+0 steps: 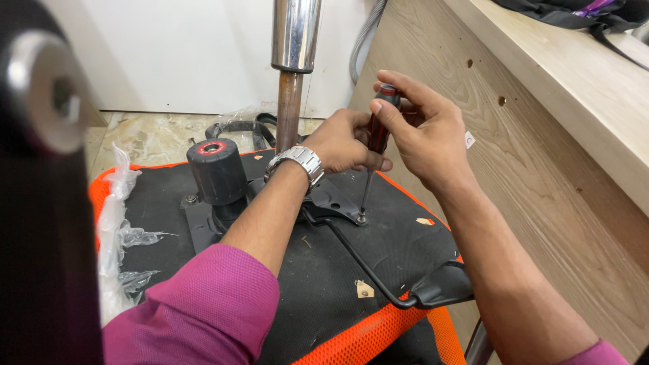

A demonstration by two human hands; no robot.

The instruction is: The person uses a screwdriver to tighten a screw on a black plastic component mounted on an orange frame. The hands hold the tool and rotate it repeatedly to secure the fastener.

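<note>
Standing upright, the red-and-black screwdriver (pixel 376 138) meets a screw (pixel 362 219).

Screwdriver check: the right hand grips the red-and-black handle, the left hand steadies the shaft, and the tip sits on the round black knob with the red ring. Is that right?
Not quite. The head view shows the screwdriver tip on a screw in the black metal bracket, well apart from the round knob. The rest holds: the right hand grips the handle, the left hand steadies the shaft.
</note>
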